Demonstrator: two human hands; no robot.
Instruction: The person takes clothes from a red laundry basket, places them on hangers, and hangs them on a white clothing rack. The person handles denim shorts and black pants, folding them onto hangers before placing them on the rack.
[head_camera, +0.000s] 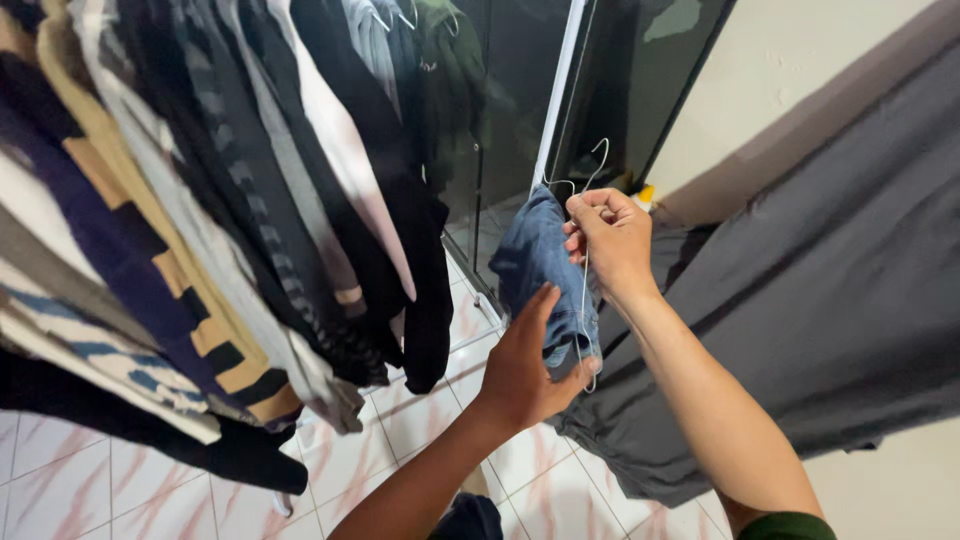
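While held — one hanger (588, 215), two hands.

The floor (90, 490) was white tile streaked with pink. A white pole (556, 95) rose from it (its foot hidden behind the hanging clothes (200, 220)). A grey sheet (800, 300) draped down at the right, its lower edge reaching close to the tiles.
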